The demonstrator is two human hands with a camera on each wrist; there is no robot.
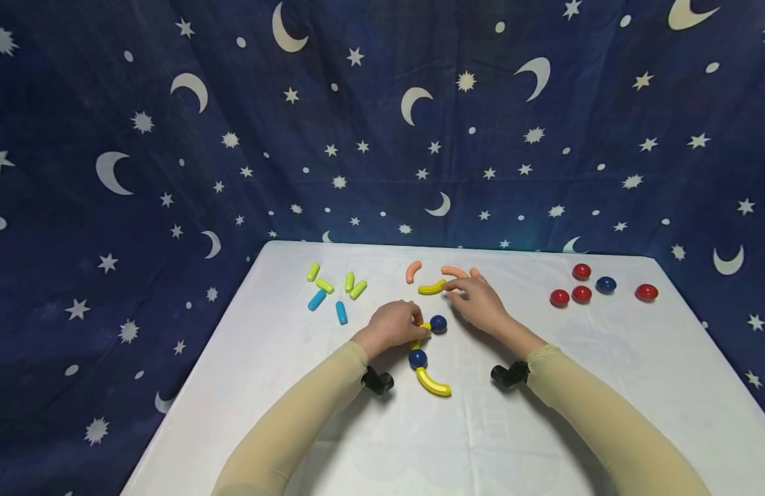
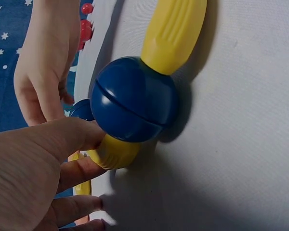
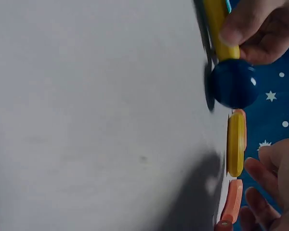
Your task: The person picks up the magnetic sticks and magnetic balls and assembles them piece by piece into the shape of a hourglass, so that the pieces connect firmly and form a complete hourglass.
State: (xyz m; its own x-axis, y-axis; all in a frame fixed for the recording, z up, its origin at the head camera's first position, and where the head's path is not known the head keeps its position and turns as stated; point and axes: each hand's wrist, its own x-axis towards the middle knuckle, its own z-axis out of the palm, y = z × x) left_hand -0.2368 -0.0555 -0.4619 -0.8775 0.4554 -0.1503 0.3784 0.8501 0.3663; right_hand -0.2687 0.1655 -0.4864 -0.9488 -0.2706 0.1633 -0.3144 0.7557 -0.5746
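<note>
Left hand point(image 1: 391, 325) pinches short yellow ribbed plastic curve point(image 2: 113, 153) between two dark blue balls point(image 1: 438, 323) mid-table, right hand point(image 1: 478, 301), fingers loose, touches orange curved piece point(image 1: 454, 272); best to steady the chain.

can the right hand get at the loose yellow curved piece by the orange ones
Probably yes: the right hand rests just beside the loose yellow curved piece, fingertips nearly on it, with nothing lying between them.

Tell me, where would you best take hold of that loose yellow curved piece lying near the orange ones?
Probably pinch the yellow curved piece at its middle, coming from above with fingers across its narrow width. It lies flat on the table; an orange piece and the right hand crowd its right end, while the left end looks freer.
</note>
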